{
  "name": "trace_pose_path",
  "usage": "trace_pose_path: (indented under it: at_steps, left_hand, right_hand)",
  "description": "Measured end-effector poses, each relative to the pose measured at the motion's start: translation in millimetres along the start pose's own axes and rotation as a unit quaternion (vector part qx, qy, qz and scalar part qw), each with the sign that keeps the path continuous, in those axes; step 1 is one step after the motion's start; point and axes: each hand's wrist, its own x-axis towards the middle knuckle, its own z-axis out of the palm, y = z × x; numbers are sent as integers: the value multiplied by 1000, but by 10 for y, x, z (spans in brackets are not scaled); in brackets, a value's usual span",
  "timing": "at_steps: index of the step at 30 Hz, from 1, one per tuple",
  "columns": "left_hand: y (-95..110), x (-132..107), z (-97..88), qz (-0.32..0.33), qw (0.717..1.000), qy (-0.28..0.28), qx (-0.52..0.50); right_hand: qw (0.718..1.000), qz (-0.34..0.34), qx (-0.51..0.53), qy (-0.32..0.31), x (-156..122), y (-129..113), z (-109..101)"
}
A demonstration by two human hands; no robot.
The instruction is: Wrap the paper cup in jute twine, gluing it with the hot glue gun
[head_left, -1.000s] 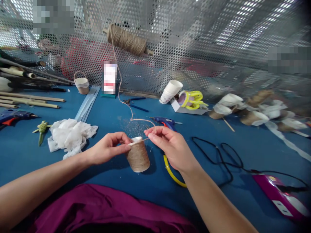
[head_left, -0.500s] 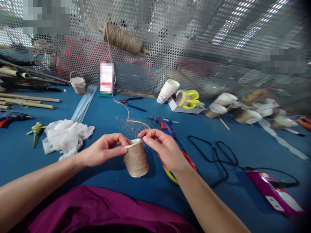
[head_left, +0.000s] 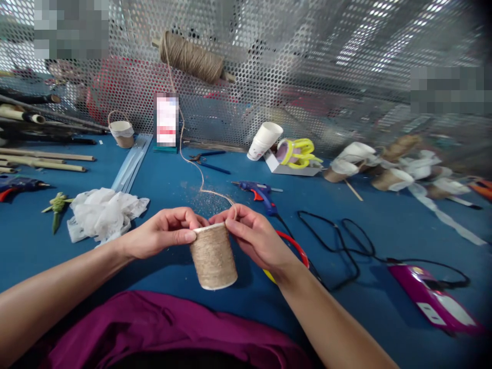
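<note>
A paper cup point(head_left: 214, 259) wrapped in tan twine is held above the blue table, its white rim at the top and tilted a little. My left hand point(head_left: 165, 233) pinches the rim on the left, thumb outside and fingers inside. At the right side of the rim, my right hand point(head_left: 259, 237) is closed on the twine point(head_left: 215, 192), thumb and fingers against the cup. The strand runs from that hand across the table and up to a twine spool point(head_left: 192, 59) on the mesh wall. The cup's inside is hidden.
A blue glue gun point(head_left: 259, 193) lies beyond my right hand, with scissors point(head_left: 295, 246) partly under the wrist. White lace point(head_left: 105, 212) lies at left. Pliers point(head_left: 209, 161), stacked white cups point(head_left: 265, 139), a black cable point(head_left: 338, 230) and a purple power strip point(head_left: 432, 297) are farther around.
The cup has tipped so its outer side faces me more and its opening shows less. My right hand has come down against the rim, with the twine still in it.
</note>
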Motion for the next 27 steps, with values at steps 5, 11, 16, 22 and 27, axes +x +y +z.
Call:
trace_pose_path:
  at_steps: [5,11,16,22,27]
  left_hand:
    - [12,7,-21,-18,1000,-12,-7]
    - [30,17,-74,-22,988,-6,154]
    - [32,54,14,-17,954,24,297]
    - [13,76,93,-50,942,33,331]
    - [-7,47,47,-64,957,45,279]
  right_hand:
    - [1000,-12,16,-25,4,7,-22]
    - [993,-50,-107,2,-21,-45,-43]
    - [945,-94,-314,23,-62,-80,60]
    - [920,-103,-378,4,-57,-54,153]
    - [936,-88,-339,-15,-37,-38,92]
